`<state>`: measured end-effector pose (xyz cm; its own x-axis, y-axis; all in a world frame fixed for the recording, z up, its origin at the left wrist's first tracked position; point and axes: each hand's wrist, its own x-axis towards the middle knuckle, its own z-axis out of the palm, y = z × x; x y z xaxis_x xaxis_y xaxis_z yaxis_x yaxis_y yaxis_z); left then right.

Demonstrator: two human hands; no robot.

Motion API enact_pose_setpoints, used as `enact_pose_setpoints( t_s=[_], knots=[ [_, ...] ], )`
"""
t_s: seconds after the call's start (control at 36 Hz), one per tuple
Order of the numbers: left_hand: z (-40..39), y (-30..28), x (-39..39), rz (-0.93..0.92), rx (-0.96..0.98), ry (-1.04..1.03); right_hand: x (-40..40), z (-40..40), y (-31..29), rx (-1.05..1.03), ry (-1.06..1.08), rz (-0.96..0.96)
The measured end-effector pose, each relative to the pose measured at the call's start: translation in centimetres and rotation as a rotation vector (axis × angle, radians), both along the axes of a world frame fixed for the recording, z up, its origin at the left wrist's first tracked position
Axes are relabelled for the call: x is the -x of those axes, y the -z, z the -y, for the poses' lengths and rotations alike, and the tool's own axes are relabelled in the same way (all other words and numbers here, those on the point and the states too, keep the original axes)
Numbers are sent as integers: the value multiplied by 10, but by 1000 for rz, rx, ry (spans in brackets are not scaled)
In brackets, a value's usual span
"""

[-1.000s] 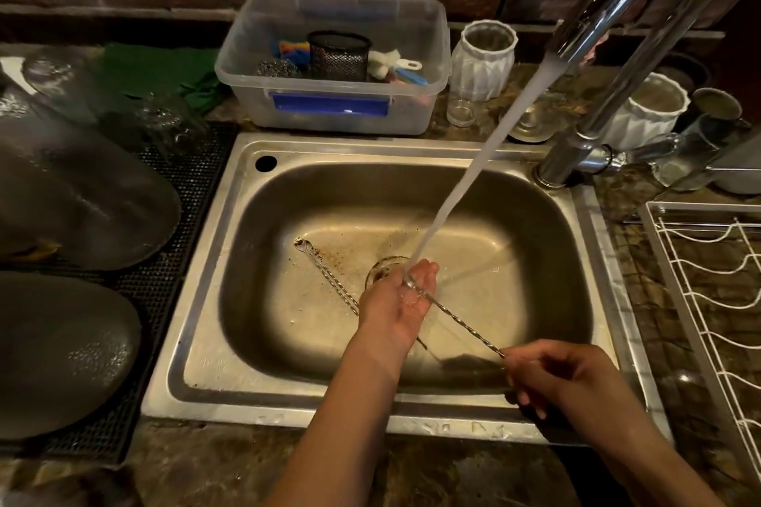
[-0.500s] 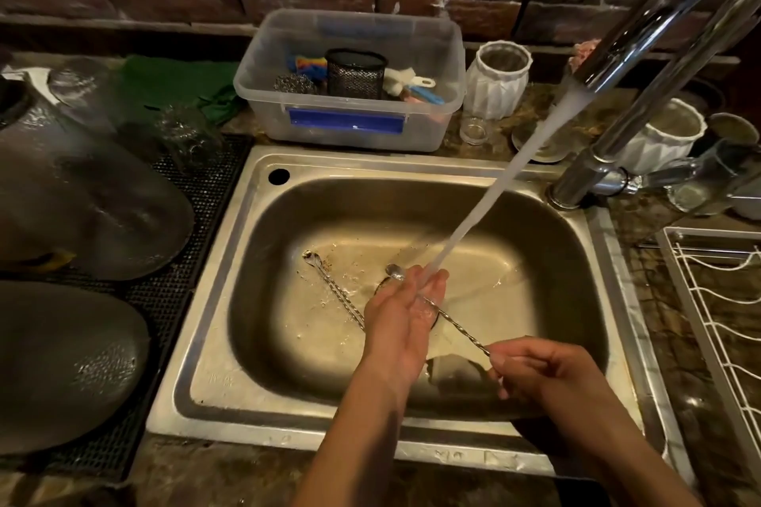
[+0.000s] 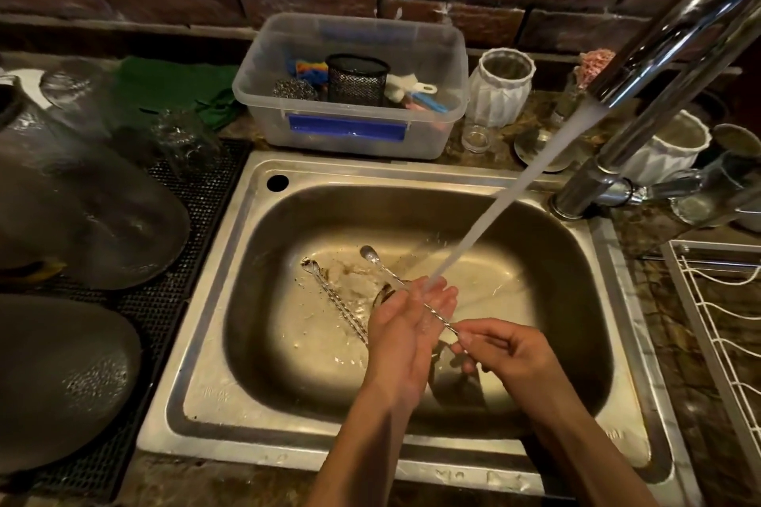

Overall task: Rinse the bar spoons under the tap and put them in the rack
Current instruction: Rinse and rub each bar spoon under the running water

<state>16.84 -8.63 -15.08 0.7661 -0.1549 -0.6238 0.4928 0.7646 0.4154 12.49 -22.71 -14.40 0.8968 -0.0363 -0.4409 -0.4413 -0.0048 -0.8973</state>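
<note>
Over the steel sink (image 3: 214, 292), my right hand (image 3: 506, 354) pinches the handle end of a twisted bar spoon (image 3: 372, 257). Its shaft runs up-left across my left hand (image 3: 405, 325), which cups the shaft with fingers loosely curled, and its bowl sticks out beyond my fingers. Water (image 3: 506, 193) from the chrome tap (image 3: 675, 33) lands on my left fingers and the shaft. A second bar spoon (image 3: 329, 292) lies flat on the sink floor, left of my hands. The white wire rack (image 3: 712, 325) stands at the right edge.
A clear plastic tub (image 3: 354, 95) with scrubbers and a black mesh cup sits behind the sink. Two white ribbed pots (image 3: 502, 88) and small glasses stand by the tap base. Dark plates (image 3: 61, 375) and upturned glassware rest on a black mat to the left.
The held spoon has been pushed further through my left hand, so its bowl now sticks out well beyond my fingers. My right hand has moved closer to the left. The view has tilted down.
</note>
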Motion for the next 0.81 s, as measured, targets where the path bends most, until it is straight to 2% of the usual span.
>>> enact_pose_setpoints(
  t_s=[0.28, 0.42, 0.56, 0.81],
  knots=[
    [-7, 0, -12, 47, -42, 30, -24, -8, 15, 1, 15, 16],
    [-12, -2, -20, 107, -137, 40, -29, -13, 17, -119, 33, -18],
    [-14, -4, -31, 118, -152, 10, -40, -18, 20, -243, 107, -82],
    [-23, -6, -49, 152, -232, -21, -54, -32, 15, -359, 168, -112]
  ],
)
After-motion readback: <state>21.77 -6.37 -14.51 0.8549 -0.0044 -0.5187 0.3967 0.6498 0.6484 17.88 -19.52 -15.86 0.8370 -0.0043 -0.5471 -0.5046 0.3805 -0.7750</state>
